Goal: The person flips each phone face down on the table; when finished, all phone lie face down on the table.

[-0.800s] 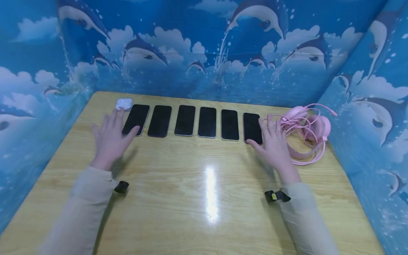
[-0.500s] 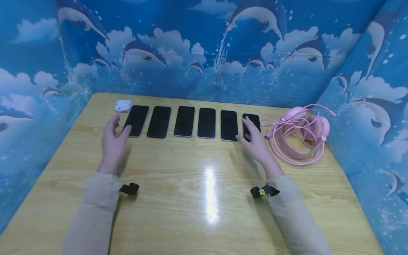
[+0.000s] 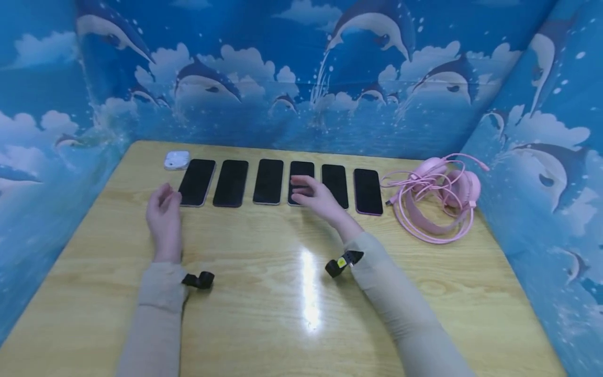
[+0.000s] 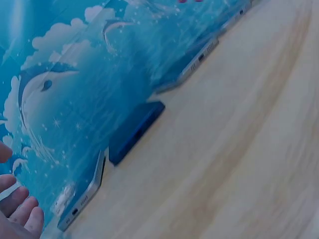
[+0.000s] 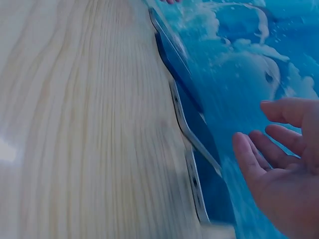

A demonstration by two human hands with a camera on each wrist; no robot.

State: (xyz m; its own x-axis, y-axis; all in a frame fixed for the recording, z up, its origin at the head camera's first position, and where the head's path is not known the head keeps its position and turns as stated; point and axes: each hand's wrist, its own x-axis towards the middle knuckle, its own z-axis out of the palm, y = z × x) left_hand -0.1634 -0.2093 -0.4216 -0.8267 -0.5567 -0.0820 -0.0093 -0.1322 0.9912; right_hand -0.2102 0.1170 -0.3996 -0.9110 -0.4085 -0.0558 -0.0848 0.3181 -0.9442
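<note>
A row of several black-screened smartphones lies flat on the wooden table in the head view. My left hand (image 3: 165,222) hovers just in front of the leftmost phone (image 3: 197,183), fingers loosely bent and holding nothing. Over the middle of the row is my right hand (image 3: 317,199), its relaxed fingers overlapping one phone (image 3: 301,168) and its wrist beside another phone (image 3: 335,184). The right wrist view has this hand (image 5: 284,164) with bent fingers and nothing in the palm. Fingers of the left hand (image 4: 20,211) show at the left wrist view's edge.
Behind the leftmost phone sits a small white earbud case (image 3: 176,160). Pink headphones (image 3: 464,188) with a coiled cable lie right of the row. A blue dolphin-print cloth (image 3: 264,125) hangs behind and along the sides of the table (image 3: 245,293).
My right hand has swept left from beside the headphones and rightmost phone to mid-row. My left hand has drawn back slightly from the earbud case, its spread fingers now curling loosely. The phones stay put.
</note>
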